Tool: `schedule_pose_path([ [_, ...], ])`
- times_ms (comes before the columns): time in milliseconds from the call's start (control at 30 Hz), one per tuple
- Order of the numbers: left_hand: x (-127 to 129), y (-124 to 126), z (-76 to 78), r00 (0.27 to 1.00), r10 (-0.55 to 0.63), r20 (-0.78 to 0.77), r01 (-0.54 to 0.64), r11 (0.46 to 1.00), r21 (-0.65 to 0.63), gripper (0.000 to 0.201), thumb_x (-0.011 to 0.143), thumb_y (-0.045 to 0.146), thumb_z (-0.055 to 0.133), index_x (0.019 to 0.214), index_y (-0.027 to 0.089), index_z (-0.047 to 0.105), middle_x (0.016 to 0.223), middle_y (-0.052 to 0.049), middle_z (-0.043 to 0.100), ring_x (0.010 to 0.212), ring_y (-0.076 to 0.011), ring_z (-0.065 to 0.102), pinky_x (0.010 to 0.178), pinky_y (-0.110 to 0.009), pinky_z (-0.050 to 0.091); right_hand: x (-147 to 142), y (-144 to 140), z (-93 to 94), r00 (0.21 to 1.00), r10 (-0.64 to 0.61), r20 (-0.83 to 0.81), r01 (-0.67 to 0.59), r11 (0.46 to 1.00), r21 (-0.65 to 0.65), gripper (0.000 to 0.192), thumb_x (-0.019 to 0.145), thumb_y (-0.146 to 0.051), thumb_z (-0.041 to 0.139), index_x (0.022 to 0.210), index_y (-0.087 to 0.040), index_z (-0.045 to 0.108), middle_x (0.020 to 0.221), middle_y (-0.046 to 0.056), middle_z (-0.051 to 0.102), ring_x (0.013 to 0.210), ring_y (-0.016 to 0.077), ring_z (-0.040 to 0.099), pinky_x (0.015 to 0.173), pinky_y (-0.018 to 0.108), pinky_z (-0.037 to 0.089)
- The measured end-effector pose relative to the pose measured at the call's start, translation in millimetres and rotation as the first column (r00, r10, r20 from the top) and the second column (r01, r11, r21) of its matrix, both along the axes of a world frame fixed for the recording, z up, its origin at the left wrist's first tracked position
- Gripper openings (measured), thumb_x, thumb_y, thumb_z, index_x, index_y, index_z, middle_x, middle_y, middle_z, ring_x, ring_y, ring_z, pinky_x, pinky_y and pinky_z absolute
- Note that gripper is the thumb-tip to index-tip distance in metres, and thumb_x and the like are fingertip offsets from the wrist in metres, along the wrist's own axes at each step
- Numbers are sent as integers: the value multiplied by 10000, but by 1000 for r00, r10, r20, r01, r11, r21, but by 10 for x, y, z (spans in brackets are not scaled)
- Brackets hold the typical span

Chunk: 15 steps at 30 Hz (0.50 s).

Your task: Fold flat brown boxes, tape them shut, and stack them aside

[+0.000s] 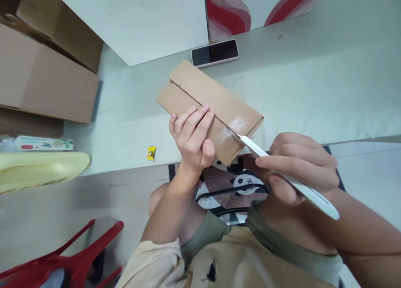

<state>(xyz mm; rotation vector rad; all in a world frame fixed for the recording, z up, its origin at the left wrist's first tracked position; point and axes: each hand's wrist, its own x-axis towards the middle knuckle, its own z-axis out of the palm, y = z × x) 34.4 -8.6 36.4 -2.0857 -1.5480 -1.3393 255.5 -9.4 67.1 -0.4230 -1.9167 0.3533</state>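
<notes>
Under the left hand (pixel 194 142), whose fingers lie across the top and whose thumb bends in at the near side, is a flat brown cardboard box (pixel 203 85), held at a slant. The right hand (pixel 302 167) is closed around a white-handled cutting knife (pixel 316 198), its thin blade pointing toward the left hand and its tip at the box's seam, by the clear tape (pixel 237 123) to the right of the left fingers. Beyond both hands, a smartphone (pixel 216 53) lies screen up on the pale green tabletop (pixel 313 87), near the far end of the box. Left of the left hand, well apart from it, sits a small yellow packet (pixel 151 153). Below the hands, a panda-print bag (pixel 224 185) shows between the person's legs.
</notes>
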Motion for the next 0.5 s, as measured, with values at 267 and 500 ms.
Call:
schedule_pose_path([
  [267, 8, 10, 2, 998, -53, 24, 52, 998, 30, 590, 996, 450, 254, 1260, 235, 736, 1221, -57, 766, 1213, -252, 635, 1194, -435, 271, -82, -37, 102, 989, -146, 9, 146, 989, 22, 136, 954, -237, 556, 899, -232, 680, 547, -12, 505, 460, 124, 454, 456, 301, 343],
  [500, 17, -10, 20, 998, -46, 44, 47, 999, -23, 599, 1004, 468, 247, 1263, 236, 735, 1241, -57, 757, 1242, -267, 624, 1199, -461, 266, -47, -65, 187, 969, -125, 213, 123, 992, 23, 122, 980, -227, 530, 934, -226, 643, 573, -10, 539, 492, 117, 495, 496, 280, 407],
])
